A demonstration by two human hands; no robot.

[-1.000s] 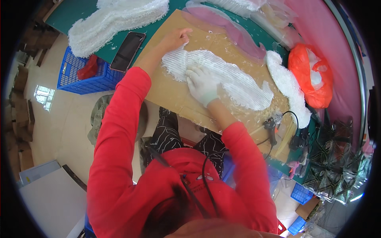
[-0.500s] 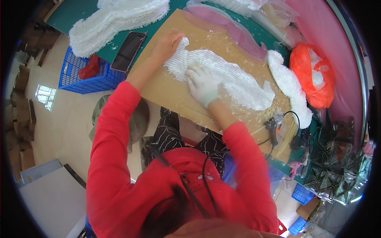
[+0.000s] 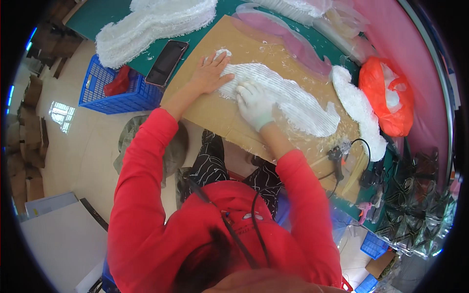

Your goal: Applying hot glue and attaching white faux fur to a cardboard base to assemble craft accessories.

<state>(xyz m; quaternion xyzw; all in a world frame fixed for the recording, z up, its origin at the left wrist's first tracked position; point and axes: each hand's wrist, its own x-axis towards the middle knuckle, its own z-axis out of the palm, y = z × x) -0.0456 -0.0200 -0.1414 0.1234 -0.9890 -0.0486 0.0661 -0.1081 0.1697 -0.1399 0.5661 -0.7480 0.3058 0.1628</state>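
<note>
A long white ribbed fabric piece (image 3: 298, 105) with a fringed, curved outline lies on a sheet of brown cardboard (image 3: 220, 115). My bare left hand (image 3: 210, 75) rests flat on its narrow left end, fingers spread. On my right hand (image 3: 255, 105) is a white glove; it lies palm down on the fabric's lower edge near the middle, fingers extended. Neither hand grips anything. White fluffy scraps are scattered over the cardboard. A second shaggy white piece (image 3: 359, 110) lies to the right, by the cardboard's edge.
A stack of shaggy white pieces (image 3: 151, 34) and a phone (image 3: 167, 63) lie on the green table at left. Pink-edged clear plastic (image 3: 293, 44) curves along the back. At right are an orange-red bag (image 3: 386, 97), a black corded glue gun (image 3: 337, 158) and a pink one (image 3: 364, 207). A blue basket (image 3: 119, 100) stands lower left.
My left hand has gone from pinching the fabric's left tip to lying flat and spread on it, further right. My right hand stays on the fabric. The whole view has shifted slightly.
</note>
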